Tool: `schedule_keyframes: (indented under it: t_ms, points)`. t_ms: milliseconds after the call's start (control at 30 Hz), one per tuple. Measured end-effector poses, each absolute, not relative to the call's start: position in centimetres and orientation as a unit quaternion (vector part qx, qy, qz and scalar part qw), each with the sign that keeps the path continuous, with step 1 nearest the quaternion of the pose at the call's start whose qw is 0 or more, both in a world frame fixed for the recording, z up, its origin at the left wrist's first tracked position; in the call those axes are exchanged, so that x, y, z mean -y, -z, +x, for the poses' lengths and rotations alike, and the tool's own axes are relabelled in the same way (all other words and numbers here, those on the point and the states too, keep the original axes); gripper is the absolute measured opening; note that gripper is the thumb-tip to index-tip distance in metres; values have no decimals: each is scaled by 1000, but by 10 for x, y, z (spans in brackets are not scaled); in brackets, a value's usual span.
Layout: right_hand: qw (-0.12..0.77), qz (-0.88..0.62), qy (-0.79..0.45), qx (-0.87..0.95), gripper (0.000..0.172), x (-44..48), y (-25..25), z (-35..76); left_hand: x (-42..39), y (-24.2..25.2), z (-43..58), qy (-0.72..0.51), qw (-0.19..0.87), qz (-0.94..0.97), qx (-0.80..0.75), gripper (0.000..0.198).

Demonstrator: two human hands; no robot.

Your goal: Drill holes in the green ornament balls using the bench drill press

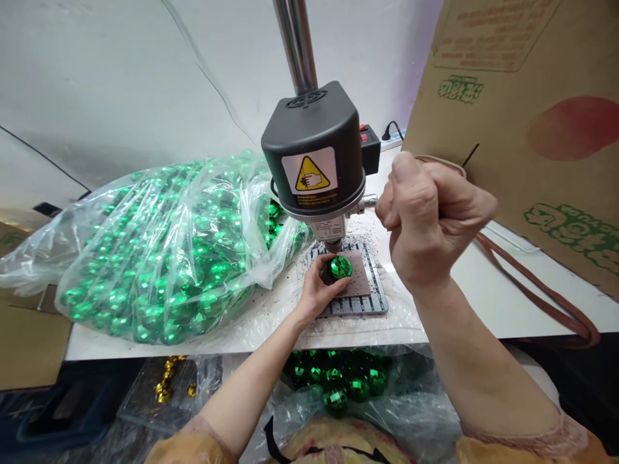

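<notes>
A small bench press (316, 154) with a dark grey motor housing and a yellow warning label stands on the white table (488, 283). Under its tip sits a shiny green faceted ball (341, 267) on a brown pad over a slotted metal base (370, 299). My left hand (316, 290) is curled round the ball and steadies it from the left. My right hand (428, 216) is raised in a fist, closed on the press's lever handle (370, 202) at the machine's right side.
A large clear plastic bag (164, 258) full of green balls lies left of the press. Another open bag of green balls (338, 380) sits below the table edge. A tilted cardboard box (527, 129) and a brown strap (536, 290) are on the right. Gold balls (169, 380) lie lower left.
</notes>
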State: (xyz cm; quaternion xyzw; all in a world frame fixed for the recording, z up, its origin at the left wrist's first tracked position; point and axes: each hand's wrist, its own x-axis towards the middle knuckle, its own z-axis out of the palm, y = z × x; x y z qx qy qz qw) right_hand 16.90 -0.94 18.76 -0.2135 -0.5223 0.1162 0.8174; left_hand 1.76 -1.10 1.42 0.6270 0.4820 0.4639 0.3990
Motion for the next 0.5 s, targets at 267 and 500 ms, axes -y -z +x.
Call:
schedule_keyframes:
  t_ms: [267, 500]
  points:
    - [835, -214, -90, 499, 50, 13, -168, 164, 11, -7, 14, -454, 392, 639, -481, 54]
    - [843, -200, -66, 496, 51, 9, -158, 164, 9, -3, 12, -456, 397, 640, -474, 53]
